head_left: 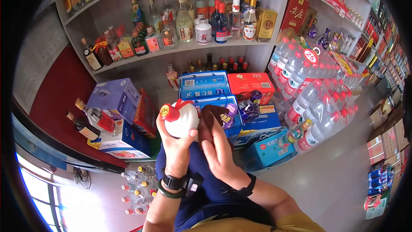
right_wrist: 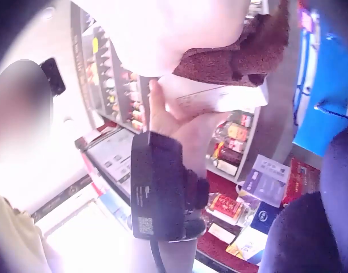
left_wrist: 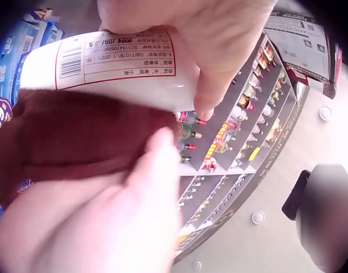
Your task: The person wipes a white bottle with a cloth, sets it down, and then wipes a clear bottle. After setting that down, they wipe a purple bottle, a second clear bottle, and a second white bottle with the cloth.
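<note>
A white bottle (head_left: 185, 121) with a red and gold cap (head_left: 168, 112) is tilted in front of the body. My left hand (head_left: 177, 146) grips it from below and the side, thumb across the white surface. In the left wrist view the printed label (left_wrist: 114, 57) faces the camera. My right hand (head_left: 219, 154) holds a dark brown cloth (head_left: 208, 122) against the bottle's side; the same cloth (left_wrist: 88, 136) covers part of the bottle in the left wrist view. In the right wrist view the cloth (right_wrist: 225, 60) hangs from the right hand (right_wrist: 174, 28), partly over the white bottle (right_wrist: 214, 96).
Shelves with bottles (head_left: 185, 30) stand ahead. Blue gift boxes (head_left: 205, 87), a red box (head_left: 251, 85) and a teal box (head_left: 269, 149) sit below. Wrapped water bottles (head_left: 300, 99) are at right; a purple box (head_left: 113, 99) and two bottles (head_left: 99, 118) at left.
</note>
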The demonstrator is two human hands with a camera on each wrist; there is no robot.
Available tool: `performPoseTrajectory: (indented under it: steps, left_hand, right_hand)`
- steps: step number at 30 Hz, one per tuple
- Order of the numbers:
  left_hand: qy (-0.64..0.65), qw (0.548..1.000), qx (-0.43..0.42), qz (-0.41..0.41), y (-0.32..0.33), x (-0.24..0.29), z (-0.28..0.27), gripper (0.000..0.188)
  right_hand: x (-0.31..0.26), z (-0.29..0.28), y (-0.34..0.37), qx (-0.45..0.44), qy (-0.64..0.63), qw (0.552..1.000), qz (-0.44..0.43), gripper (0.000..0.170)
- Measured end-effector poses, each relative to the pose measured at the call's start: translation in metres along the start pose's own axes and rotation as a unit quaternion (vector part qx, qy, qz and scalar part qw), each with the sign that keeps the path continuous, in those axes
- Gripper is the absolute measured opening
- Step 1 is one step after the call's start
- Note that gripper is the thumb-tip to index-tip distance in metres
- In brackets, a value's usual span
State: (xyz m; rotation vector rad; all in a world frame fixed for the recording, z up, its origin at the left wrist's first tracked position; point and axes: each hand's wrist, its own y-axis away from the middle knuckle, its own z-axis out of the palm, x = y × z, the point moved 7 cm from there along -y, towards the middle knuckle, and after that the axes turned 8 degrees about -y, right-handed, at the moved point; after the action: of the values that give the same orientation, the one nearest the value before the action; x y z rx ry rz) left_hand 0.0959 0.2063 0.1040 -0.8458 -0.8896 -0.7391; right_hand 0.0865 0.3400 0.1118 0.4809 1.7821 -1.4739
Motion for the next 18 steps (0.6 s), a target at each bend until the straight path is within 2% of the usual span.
performPoseTrajectory:
  steps: [3, 5, 6, 7, 8, 9, 10, 12, 13, 14, 15, 16, 17, 18]
  left_hand:
    - [0.025, 1.0, 0.009, 0.009, 0.012, 0.007, -0.001, 0.095]
    - [0.029, 0.999, 0.013, 0.01, 0.017, 0.019, -0.003, 0.102]
    - [0.03, 0.999, 0.015, 0.012, 0.018, 0.027, -0.006, 0.102]
    - [0.024, 1.0, -0.008, 0.018, 0.017, 0.034, -0.006, 0.104]
    - [0.018, 0.999, -0.031, 0.025, 0.016, 0.042, -0.005, 0.107]
    - [0.027, 0.998, -0.045, 0.018, 0.014, 0.046, -0.006, 0.111]
    - [0.027, 0.998, -0.044, 0.02, 0.011, 0.048, -0.01, 0.111]
    - [0.094, 0.991, -0.097, 0.0, 0.005, 0.049, -0.01, 0.113]
    - [0.101, 0.988, -0.119, -0.02, 0.002, 0.047, -0.011, 0.117]
    - [0.099, 0.988, -0.119, -0.021, -0.001, 0.045, -0.014, 0.117]
    - [0.089, 0.982, -0.167, -0.022, -0.002, 0.042, -0.01, 0.117]
    - [0.079, 0.973, -0.214, -0.023, -0.001, 0.039, -0.007, 0.117]
    - [0.012, 0.973, -0.231, -0.005, -0.002, 0.037, -0.007, 0.122]
    - [0.011, 0.973, -0.231, -0.005, -0.001, 0.037, -0.007, 0.122]
  right_hand:
    - [-0.018, 0.004, -0.016, -0.002, 0.039, 0.998, -0.046, 0.047]
    - [-0.022, 0.002, -0.023, -0.032, -0.006, 0.998, -0.056, 0.045]
    - [-0.01, -0.003, -0.02, -0.003, -0.033, 0.999, -0.011, 0.042]
    - [0.01, -0.007, -0.014, 0.011, -0.106, 0.991, 0.084, 0.04]
    - [0.031, -0.008, -0.007, 0.024, -0.177, 0.968, 0.178, 0.038]
    - [0.048, -0.004, 0.0, 0.056, -0.312, 0.911, 0.264, 0.037]
    - [0.054, -0.003, 0.014, 0.035, -0.36, 0.865, 0.347, 0.045]
    - [0.037, 0.012, 0.033, -0.025, -0.551, 0.696, 0.459, 0.057]
    - [0.031, 0.015, 0.038, -0.025, -0.553, 0.695, 0.459, 0.057]
    - [0.029, 0.017, 0.044, 0.016, -0.57, 0.668, 0.477, 0.062]
    - [0.027, 0.018, 0.048, 0.056, -0.586, 0.639, 0.495, 0.066]
    - [0.022, 0.019, 0.047, 0.056, -0.588, 0.638, 0.494, 0.066]
    - [0.02, 0.015, 0.046, 0.067, -0.558, 0.665, 0.492, 0.066]
    - [0.02, 0.011, 0.045, 0.079, -0.526, 0.692, 0.489, 0.067]
